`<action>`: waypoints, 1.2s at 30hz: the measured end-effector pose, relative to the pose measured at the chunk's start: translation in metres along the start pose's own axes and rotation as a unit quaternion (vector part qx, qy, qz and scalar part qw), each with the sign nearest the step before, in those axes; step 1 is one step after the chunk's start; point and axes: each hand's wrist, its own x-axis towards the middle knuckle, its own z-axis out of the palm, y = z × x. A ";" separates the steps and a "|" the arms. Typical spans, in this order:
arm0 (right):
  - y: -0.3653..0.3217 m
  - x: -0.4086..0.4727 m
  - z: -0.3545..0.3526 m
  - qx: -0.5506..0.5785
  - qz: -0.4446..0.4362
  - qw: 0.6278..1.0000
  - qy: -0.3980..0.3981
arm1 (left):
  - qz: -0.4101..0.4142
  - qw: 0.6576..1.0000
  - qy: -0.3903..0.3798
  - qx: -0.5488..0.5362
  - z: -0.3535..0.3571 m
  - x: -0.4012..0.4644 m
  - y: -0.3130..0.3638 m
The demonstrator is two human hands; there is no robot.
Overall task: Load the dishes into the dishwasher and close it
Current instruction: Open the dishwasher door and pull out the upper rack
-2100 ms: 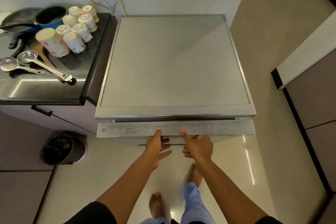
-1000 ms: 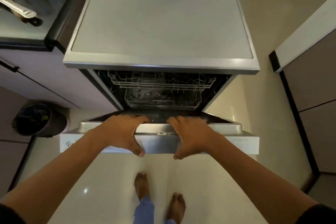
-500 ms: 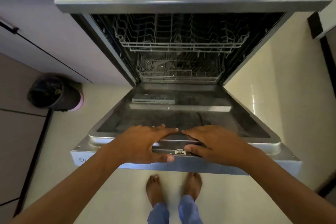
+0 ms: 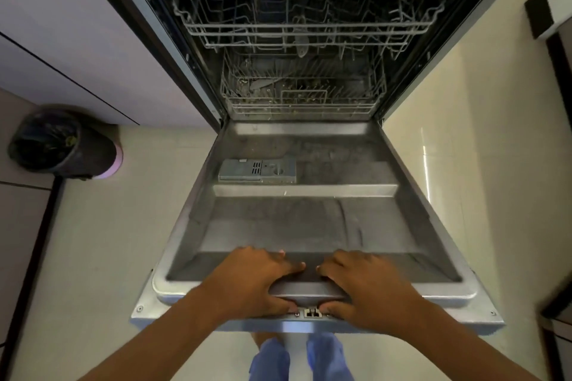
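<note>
The dishwasher door (image 4: 309, 226) lies folded down almost flat in front of me, its steel inner face up. My left hand (image 4: 247, 281) and my right hand (image 4: 371, 288) sit side by side on the door's near rim, either side of the latch (image 4: 312, 312). Each hand grips the rim, fingers over the inside and thumb on the outer edge. Inside the tub, the upper wire rack (image 4: 309, 31) and the lower wire rack (image 4: 303, 96) hold no dishes. No dishes are in view.
A grey detergent dispenser (image 4: 257, 171) is set in the door's inner face. A dark lined waste bin (image 4: 58, 145) stands on the floor at the left, by the pale cabinet front (image 4: 62, 40). Another cabinet (image 4: 557, 9) edges the right side. My feet are under the door's rim.
Both hands have pulled the door from nearly closed down to almost flat. My view has dropped lower, so the countertop with its cups has left the frame.
</note>
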 end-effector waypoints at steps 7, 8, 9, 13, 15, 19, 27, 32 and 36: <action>0.010 0.015 0.081 -0.002 0.001 1.000 -0.026 | -0.008 1.000 -0.022 0.006 0.080 0.019 -0.006; 0.012 0.017 0.093 -0.004 0.000 1.000 -0.017 | -0.014 0.999 -0.030 0.006 0.092 0.023 -0.007; 0.014 0.019 0.106 -0.010 -0.002 1.000 -0.002 | -0.018 0.999 -0.040 0.010 0.104 0.026 -0.007; 0.022 0.030 0.162 -0.003 -0.001 1.000 0.030 | -0.028 0.998 -0.048 0.026 0.148 0.040 -0.008; 0.025 0.039 0.187 0.013 -0.001 0.999 0.032 | -0.037 0.997 -0.049 0.054 0.163 0.045 -0.008; 0.030 0.055 0.227 0.009 0.018 0.999 0.036 | -0.068 0.989 -0.093 0.094 0.204 0.052 -0.012; 0.033 0.079 0.274 -0.049 0.067 0.997 -0.004 | -0.097 0.992 -0.064 0.042 0.282 0.072 -0.027; 0.035 0.090 0.298 -0.054 0.084 0.995 0.003 | -0.108 0.992 -0.048 0.052 0.310 0.083 -0.035; 0.036 0.094 0.316 -0.046 0.096 0.994 0.019 | -0.108 0.991 -0.045 0.059 0.323 0.088 -0.043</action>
